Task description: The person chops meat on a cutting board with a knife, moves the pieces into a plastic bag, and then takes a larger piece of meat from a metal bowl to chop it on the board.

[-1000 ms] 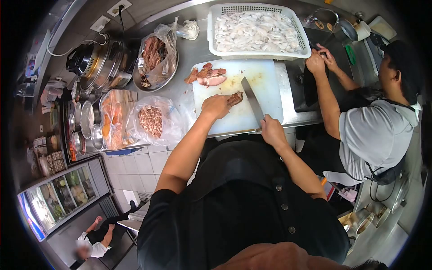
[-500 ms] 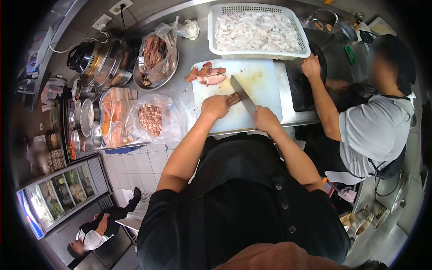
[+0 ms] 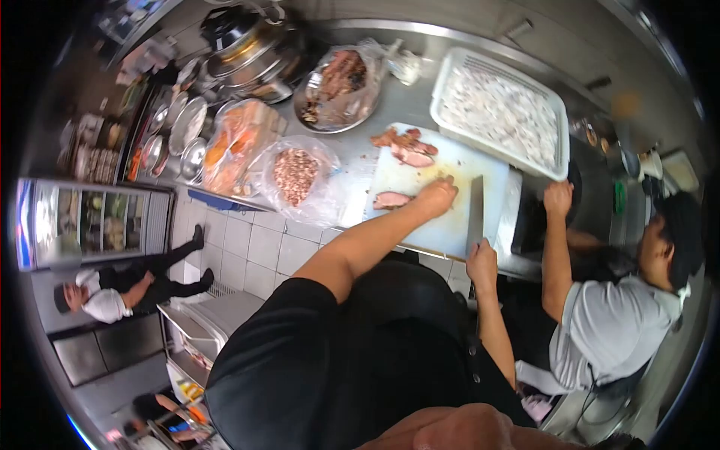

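I am gripping the cleaver (image 3: 475, 214) in my right hand (image 3: 481, 262); my left hand (image 3: 437, 196), its grip unclear, is resting just beside the meat slice (image 3: 391, 199).

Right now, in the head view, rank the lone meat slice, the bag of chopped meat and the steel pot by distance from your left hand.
From the left hand:
1. Lone meat slice, on the cutting board, just beside the hand.
2. Bag of chopped meat, on the counter past the board's left edge.
3. Steel pot, far back-left on the counter.
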`<state>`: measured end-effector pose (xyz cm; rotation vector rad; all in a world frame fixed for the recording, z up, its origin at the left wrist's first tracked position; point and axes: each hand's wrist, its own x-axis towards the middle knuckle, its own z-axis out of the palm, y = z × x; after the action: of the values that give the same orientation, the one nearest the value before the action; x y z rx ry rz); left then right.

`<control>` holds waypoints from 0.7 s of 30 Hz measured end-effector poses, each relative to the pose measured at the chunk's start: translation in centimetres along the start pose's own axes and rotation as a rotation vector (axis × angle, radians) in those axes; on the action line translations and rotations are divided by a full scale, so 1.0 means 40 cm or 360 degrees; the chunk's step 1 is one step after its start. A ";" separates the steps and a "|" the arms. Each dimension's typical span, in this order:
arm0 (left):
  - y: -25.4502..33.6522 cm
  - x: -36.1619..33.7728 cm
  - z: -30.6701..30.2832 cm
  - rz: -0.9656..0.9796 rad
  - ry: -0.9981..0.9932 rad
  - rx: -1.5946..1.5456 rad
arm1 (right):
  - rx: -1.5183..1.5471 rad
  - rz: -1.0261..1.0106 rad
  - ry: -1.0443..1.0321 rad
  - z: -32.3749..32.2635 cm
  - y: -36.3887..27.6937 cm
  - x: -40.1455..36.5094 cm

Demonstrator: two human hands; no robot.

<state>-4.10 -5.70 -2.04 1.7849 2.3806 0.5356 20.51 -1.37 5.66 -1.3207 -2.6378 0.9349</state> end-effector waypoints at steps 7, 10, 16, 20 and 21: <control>-0.064 -0.085 -0.345 -0.0407 0.1005 -0.1124 | -0.0150 0.0133 -0.0020 0.012 -0.058 -0.018; -0.246 -0.134 -0.535 -0.0540 0.1726 -0.0951 | -0.0176 0.0204 -0.0042 0.016 -0.061 -0.017; -0.755 -0.184 -0.629 -0.1155 0.1486 -0.1673 | -0.0273 0.0195 -0.0008 0.033 -0.054 0.000; -0.835 -0.236 -0.527 -0.1124 0.1546 -0.1363 | -0.0305 0.0227 0.0030 0.032 -0.065 0.005; -0.749 -0.236 -0.506 -0.0963 0.1453 -0.1277 | -0.0296 0.0201 0.0062 0.035 -0.062 -0.002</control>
<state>-34.50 -26.14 5.27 0.4520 2.3386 2.1021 18.37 -3.25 5.87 -1.5439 -2.6942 0.6814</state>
